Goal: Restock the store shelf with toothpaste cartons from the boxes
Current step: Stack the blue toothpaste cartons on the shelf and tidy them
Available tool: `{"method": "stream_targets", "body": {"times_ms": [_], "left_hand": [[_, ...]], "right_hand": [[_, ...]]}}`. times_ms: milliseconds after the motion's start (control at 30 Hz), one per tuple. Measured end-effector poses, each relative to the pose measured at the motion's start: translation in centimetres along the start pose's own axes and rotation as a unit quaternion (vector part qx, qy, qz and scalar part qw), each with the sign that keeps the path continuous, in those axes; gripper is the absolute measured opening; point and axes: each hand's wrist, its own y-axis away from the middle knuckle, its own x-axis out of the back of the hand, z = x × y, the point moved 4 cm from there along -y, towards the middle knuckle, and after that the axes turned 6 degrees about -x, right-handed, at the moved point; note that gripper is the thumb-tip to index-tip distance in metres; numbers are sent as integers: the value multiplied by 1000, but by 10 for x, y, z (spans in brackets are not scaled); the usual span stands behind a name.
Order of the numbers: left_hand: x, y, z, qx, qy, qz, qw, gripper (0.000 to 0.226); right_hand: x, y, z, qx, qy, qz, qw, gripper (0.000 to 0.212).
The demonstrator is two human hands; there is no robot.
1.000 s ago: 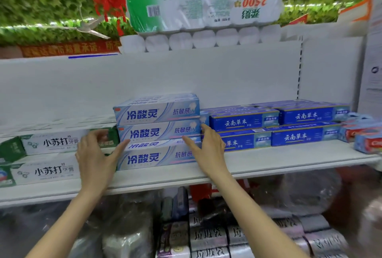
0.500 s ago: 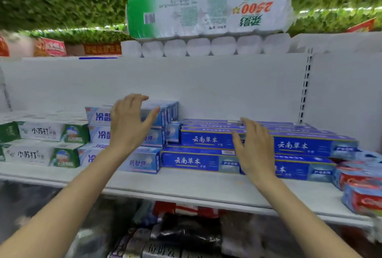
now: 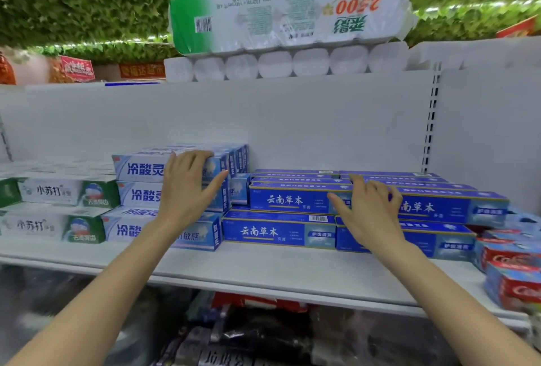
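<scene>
A stack of pale blue toothpaste cartons [image 3: 140, 169] stands three high on the white shelf [image 3: 292, 272], left of centre. My left hand [image 3: 187, 187] lies against the stack's front right, its fingertips over the top carton's upper edge and its thumb spread toward the carton ends. To the right, dark blue toothpaste cartons [image 3: 281, 231] lie in two layers. My right hand [image 3: 369, 210] rests with spread fingers on the front of the upper dark blue layer. Neither hand carries a carton.
Green-and-white cartons [image 3: 52, 192] fill the shelf's left end and red-and-blue cartons [image 3: 512, 277] its right end. A large toilet-paper pack [image 3: 292, 8] sits on top of the shelf unit. Plastic-wrapped goods [image 3: 234, 336] lie on the level below. A bare strip of shelf runs along the front edge.
My left hand rose from the stack's left end to its upper right front. My right hand left the pale blue stack and now rests on the dark blue cartons.
</scene>
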Motion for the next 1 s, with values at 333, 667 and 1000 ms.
{"method": "stream_targets", "body": {"times_ms": [333,667,1000], "left_hand": [[-21,29,-8,8,4,69,998,67],[-24,36,-12,21,5,89,996,64],[-24,35,-10,34,40,107,993,63]], "right_hand": [[-6,-17,-31,-87,-60,-36,994,69],[-23,-12,-32,-194,-318,36,927,71],[-29,-11,-58,-197,-384,22,902,70]]}}
